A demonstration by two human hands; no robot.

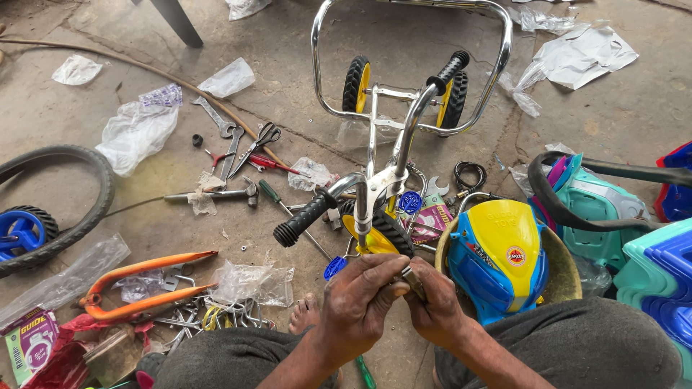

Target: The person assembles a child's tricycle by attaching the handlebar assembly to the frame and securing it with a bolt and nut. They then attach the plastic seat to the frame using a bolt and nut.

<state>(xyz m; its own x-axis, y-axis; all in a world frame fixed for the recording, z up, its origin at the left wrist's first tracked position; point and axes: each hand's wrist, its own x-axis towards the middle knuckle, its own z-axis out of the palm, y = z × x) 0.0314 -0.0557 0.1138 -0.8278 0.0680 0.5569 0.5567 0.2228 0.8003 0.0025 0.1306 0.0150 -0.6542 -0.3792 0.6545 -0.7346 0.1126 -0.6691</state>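
A small chrome tricycle (393, 155) with black-and-yellow wheels and black handlebar grips stands on the concrete floor before me. My left hand (358, 299) and my right hand (432, 306) meet just below its front wheel (378, 234). Both pinch a small metal part (412, 281) between the fingertips. A blue pedal (335, 267) sits just left of my left hand. A blue and yellow plastic front cover (497, 259) lies to the right of my right hand.
Tools lie scattered at centre left: a hammer (216, 194), scissors (258, 144), wrenches (216, 115), screwdrivers (277, 164). An orange fork (137, 284), a black tyre (65, 209), a blue wheel (21, 230), plastic bags and teal and blue plastic body parts (649, 259) surround me.
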